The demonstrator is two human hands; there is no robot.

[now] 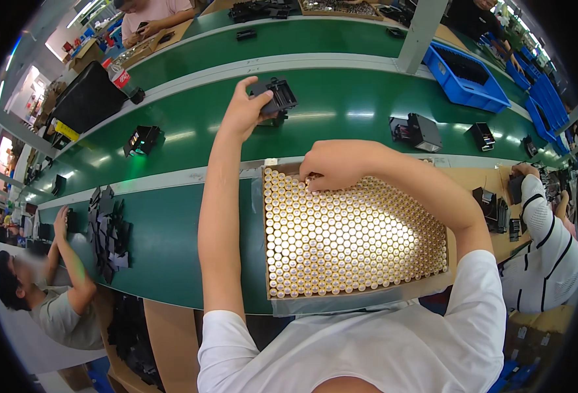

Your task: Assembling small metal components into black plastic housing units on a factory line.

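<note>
Left hand (242, 111), raised at the upper middle of the frame, grips a black plastic casing (284, 95) over a green belt (348, 128), while the right hand (338, 164) bends narrow, fingertips down at the upper rows of cylindrical cells (341, 242) — from my remote view I cannot tell whether it holds one. Those cells stand upright, tightly packed in an open carton (451, 252) right of centre — and I see dark flat pieces (109, 236) heaped at the left, a blue tray (456, 97) upper right.
</note>
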